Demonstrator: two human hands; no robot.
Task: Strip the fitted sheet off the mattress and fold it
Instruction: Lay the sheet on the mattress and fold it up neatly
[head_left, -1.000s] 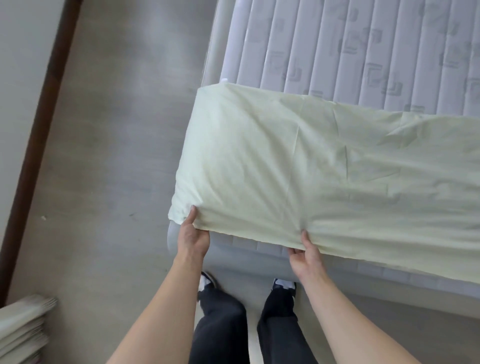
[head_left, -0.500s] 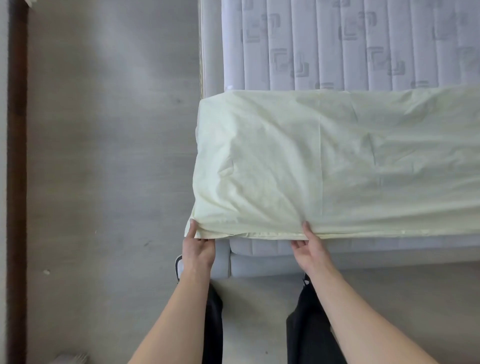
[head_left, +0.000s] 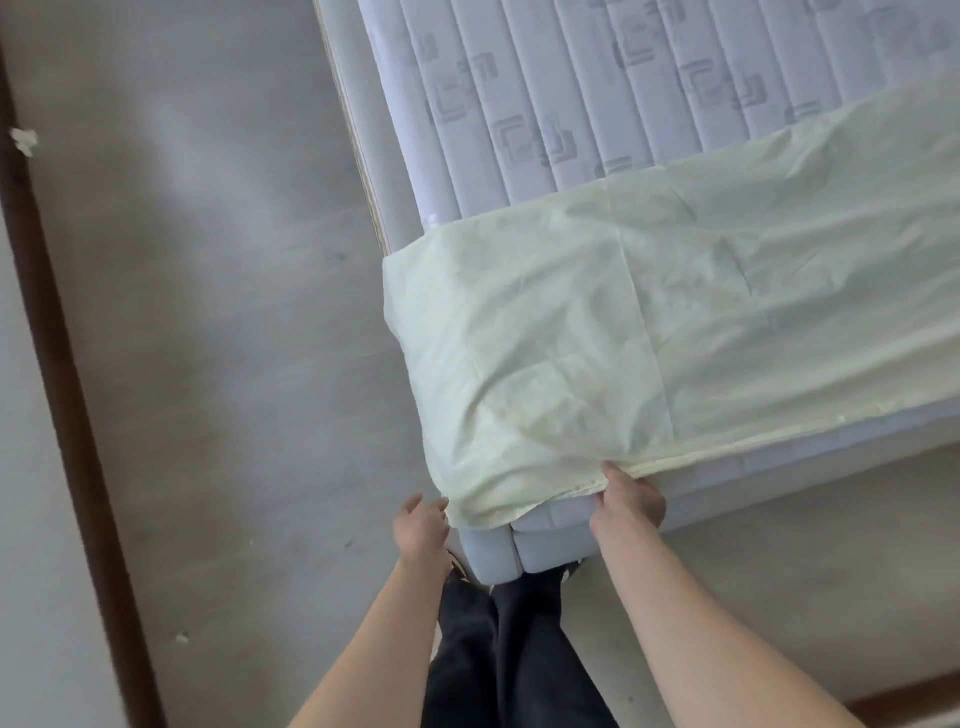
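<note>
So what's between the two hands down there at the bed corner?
In the head view, the drooping corner of the pale fitted sheet hangs between the left hand and the right hand, over the grey bed frame corner.

The light is soft and even, like daylight, and no lamp shows. The pale sheet (head_left: 649, 332) is the brightest thing, but it has no shiny glare. Small grey shadows sit in its folds. A dark shadow lies on the floor (head_left: 208, 312) under the near end of the bed. The whole picture is a bit blurry and smeared, most at the left edge, where the dark strip (head_left: 67, 389) by the wall looks fuzzy and bent. Straight lines curve near the edges.
</note>
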